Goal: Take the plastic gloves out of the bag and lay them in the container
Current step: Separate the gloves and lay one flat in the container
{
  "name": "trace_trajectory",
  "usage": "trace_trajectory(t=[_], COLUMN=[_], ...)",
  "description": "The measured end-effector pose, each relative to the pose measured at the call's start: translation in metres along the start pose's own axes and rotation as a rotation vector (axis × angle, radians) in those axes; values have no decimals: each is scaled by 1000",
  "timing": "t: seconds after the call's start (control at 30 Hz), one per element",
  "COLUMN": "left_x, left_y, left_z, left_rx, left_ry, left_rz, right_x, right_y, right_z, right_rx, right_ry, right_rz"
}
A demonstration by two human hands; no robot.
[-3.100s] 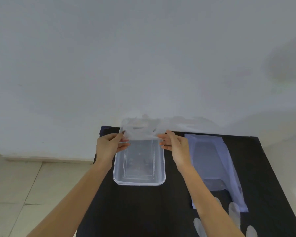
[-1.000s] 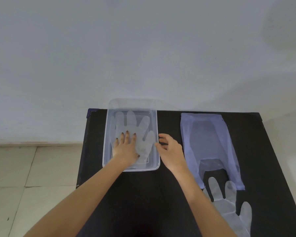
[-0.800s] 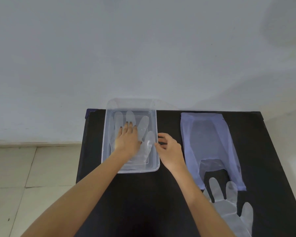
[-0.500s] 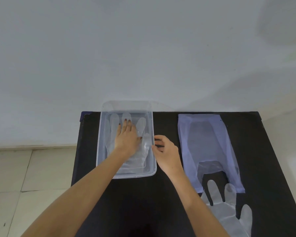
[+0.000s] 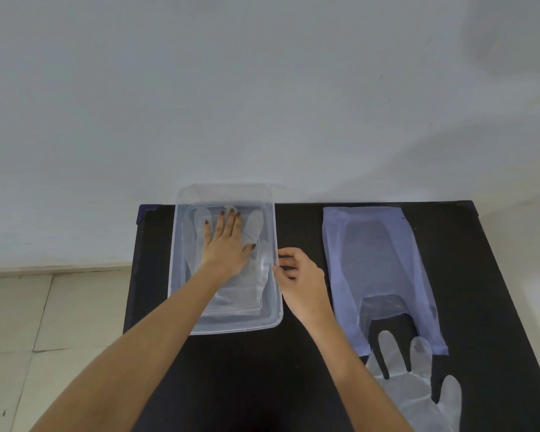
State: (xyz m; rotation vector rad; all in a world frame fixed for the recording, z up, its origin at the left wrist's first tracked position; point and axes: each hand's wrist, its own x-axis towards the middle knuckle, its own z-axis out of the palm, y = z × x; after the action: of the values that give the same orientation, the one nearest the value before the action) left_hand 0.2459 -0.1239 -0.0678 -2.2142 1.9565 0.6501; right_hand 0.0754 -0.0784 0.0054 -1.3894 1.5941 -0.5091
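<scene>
The left hand [image 5: 226,246] lies open and flat inside the clear container [image 5: 276,319], palm down, fingers stretched and close together. It presses on a plastic glove [image 5: 256,226] spread along the container floor; the glove's fingers show past the fingertips, toward the far wall of the container, and its cuff runs back under the wrist.

The right hand [image 5: 303,280] sits just outside the container's right wall, loosely curled, thumb and fingertips at the rim. Whether it pinches the rim or only touches it cannot be told.

To the right of the right hand, close by but apart from it, the pale blue bag [image 5: 378,260] lies flat on the black worktop [image 5: 480,275], its handles pointing toward the person. A second plastic glove [image 5: 412,391] lies near the right forearm, beside the worktop's near right part, with its fingers overlapping the bag's handle end.

The container's far end overhangs the worktop's back edge, against the white wall [image 5: 262,88]. Left of the left hand, only a narrow strip of worktop separates the container from the left edge, beyond which is the tiled floor [image 5: 28,322]. Between the container and the bag runs a bare band of worktop, taken up partly by the right hand. Another bare stretch lies right of the bag.
</scene>
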Motion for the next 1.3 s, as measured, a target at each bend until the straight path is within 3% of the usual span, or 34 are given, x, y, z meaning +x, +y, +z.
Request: trace_trajectory(t=[0.2, 0.43, 0.57, 0.7, 0.77, 0.9, 0.97, 1.07, 1.3], left_x=[-17, -52, -53, -57, -58, -59, -62, -65, -65], left_y=[-2, 2, -1, -3, -5, -7, -7, -7, -8], left_z=[1, 7, 4, 3, 3, 5, 7, 9, 15], left_rx=[-42, 20, 14, 9, 2, -5, 21, 22, -6], left_ry=[59, -135, -149, -161, -181, -194, -196, -205, -187], left_rz=[22, 14, 39, 50, 51, 64, 77, 80, 74], right_x=[-1, -5, -7, 5, 27, 71, 82, 96, 119], right_y=[0, -6, -7, -31, -54, -84, -83, -78, -64], right_z=[-2, -2, -3, 1, 9, 43, 61, 77, 82], right_rx=[12, 38, -9, -199, -277, -542, -655, -762, -763], right_ry=[10, 19, 45, 167, 44, -412, -496, -494, -368], right_rz=[-11, -1, -12, -293, -395, -203, -151, -190, -278])
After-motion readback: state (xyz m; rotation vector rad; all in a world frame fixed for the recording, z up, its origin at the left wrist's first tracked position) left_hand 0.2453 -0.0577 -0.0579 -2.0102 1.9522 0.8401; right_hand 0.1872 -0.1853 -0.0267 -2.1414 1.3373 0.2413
